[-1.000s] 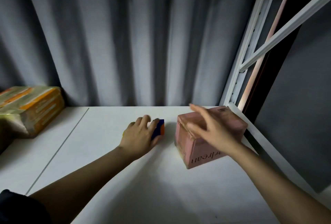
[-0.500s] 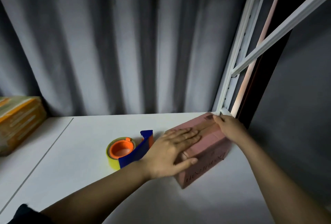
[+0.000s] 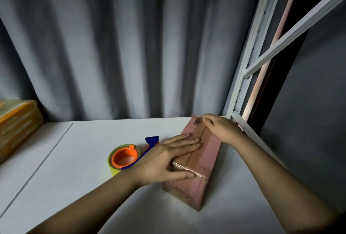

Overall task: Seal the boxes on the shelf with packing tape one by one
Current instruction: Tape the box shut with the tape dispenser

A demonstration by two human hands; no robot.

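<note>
We see the pink box [image 3: 204,160] lying on the white shelf [image 3: 78,160] at about four o'clock of the view, its long axis running from the near edge up toward one o'clock, close to the shelf's white upright post [image 3: 243,76]. Compared with half a second ago it sits turned more lengthwise to us, with its near end closer. Our left hand [image 3: 164,160] lies flat on the top of the box, fingers straight and together, thumb along the near edge, much as before. Our right hand [image 3: 222,128] rests over the far end at one o'clock, fingers bent down onto the top by a dark printed patch; we cannot tell whether it grips. The tape dispenser [image 3: 125,157], orange core with a blue handle, lies just left of the box at nine o'clock from it, untouched. A yellow package [image 3: 16,123] sits at the far left edge.
</note>
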